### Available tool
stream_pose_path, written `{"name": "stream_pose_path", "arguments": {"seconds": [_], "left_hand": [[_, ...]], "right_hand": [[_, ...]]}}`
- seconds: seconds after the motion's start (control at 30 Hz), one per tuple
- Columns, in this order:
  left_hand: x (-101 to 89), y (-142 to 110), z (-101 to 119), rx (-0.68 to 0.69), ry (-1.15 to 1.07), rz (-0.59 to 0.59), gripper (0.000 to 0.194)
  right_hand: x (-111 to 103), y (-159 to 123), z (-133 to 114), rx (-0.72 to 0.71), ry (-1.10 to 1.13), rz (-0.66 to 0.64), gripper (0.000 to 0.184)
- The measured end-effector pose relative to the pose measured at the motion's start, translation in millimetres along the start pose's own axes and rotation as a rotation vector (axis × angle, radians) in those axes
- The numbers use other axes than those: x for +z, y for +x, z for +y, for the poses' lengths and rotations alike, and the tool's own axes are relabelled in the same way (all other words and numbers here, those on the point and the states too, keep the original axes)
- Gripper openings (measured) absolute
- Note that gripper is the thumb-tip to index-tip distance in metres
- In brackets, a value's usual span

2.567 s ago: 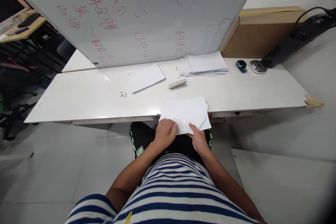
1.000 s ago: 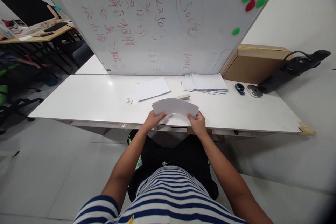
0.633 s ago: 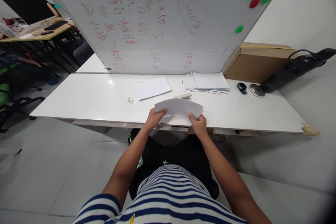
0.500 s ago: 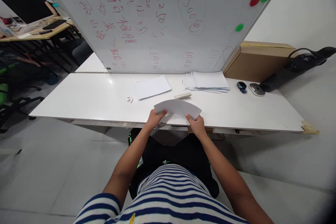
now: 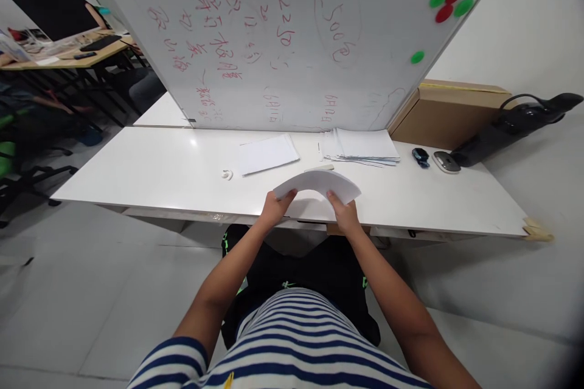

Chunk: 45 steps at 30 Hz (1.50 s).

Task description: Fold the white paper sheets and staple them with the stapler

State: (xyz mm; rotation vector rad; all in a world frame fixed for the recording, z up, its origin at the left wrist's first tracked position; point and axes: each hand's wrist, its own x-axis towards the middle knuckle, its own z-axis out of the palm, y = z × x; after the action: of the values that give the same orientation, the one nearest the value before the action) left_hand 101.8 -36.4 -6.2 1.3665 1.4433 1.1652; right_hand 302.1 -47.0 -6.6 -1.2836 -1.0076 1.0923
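Note:
A small sheaf of white paper (image 5: 319, 183) arches upward just above the near edge of the white table (image 5: 159, 176). My left hand (image 5: 277, 206) grips its left edge and my right hand (image 5: 345, 213) grips its right side, both closed on the sheets. Just behind the sheaf a beige stapler (image 5: 325, 167) peeks out, mostly hidden by the paper. A thin stack of white sheets (image 5: 268, 154) lies further back on the left, and a thicker fanned pile of paper (image 5: 360, 146) lies at the back right.
A whiteboard (image 5: 283, 30) with red writing and coloured magnets leans at the back of the table. A cardboard box (image 5: 449, 112), a blue object (image 5: 420, 157), a mouse (image 5: 446, 161) and a black device (image 5: 515, 124) sit at the right. A small white item (image 5: 226, 174) lies left.
The sheaf was lifted from the table edge near my lap up over the table. It now bows more strongly, with both hands still on its edges.

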Motion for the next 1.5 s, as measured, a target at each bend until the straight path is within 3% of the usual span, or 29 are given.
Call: {"name": "stream_pose_path", "arguments": {"seconds": [0.23,0.5,0.7,0.8,0.9,0.97,1.0,1.13,1.23,1.3,1.4,1.5], "left_hand": [[4.8,-3.9,-12.0,-0.032,0.089,-0.028,0.034],[2.8,-4.4,-12.5,-0.067,0.119,-0.004,0.037],[5.4,-8.2,-11.6,-0.059,0.155,-0.007,0.037],[11.1,-18.3,0.7,0.015,0.176,-0.115,0.036],[20.6,-24.2,20.4,0.147,0.25,-0.409,0.038],[28.7,-17.6,34.4,0.278,0.311,-0.544,0.041],[33.3,-9.9,40.7,0.351,0.344,-0.554,0.042],[55.1,41.7,52.3,0.562,0.602,-0.375,0.042],[69.6,78.2,45.1,0.525,0.886,-0.322,0.052],[72.9,89.7,37.2,0.42,0.977,-0.369,0.042],[63.3,85.4,27.6,0.366,0.992,-0.405,0.031],[38.0,66.7,22.0,0.412,0.97,-0.485,0.03]], "right_hand": [[-2.9,-1.7,5.7,0.12,-0.133,0.01,0.048],[-6.2,-5.0,10.5,0.042,-0.14,0.024,0.053],[-9.8,-22.1,12.6,-0.073,-0.341,-0.069,0.049],[-22.6,-36.8,11.7,-0.094,-0.44,0.023,0.049],[-46.6,-55.3,17.9,0.051,-0.42,0.28,0.053],[-66.4,-68.8,28.1,0.189,-0.364,0.412,0.055],[-76.3,-75.7,34.7,0.241,-0.333,0.462,0.055],[-107.3,-103.6,63.2,0.334,-0.167,0.604,0.057],[-115.4,-119.1,75.4,0.306,-0.037,0.629,0.056],[-114.6,-123.7,75.9,0.306,0.028,0.623,0.055],[-110.6,-122.9,67.7,0.341,0.115,0.589,0.053],[-109.3,-117.8,56.7,0.392,0.154,0.447,0.048]]}}
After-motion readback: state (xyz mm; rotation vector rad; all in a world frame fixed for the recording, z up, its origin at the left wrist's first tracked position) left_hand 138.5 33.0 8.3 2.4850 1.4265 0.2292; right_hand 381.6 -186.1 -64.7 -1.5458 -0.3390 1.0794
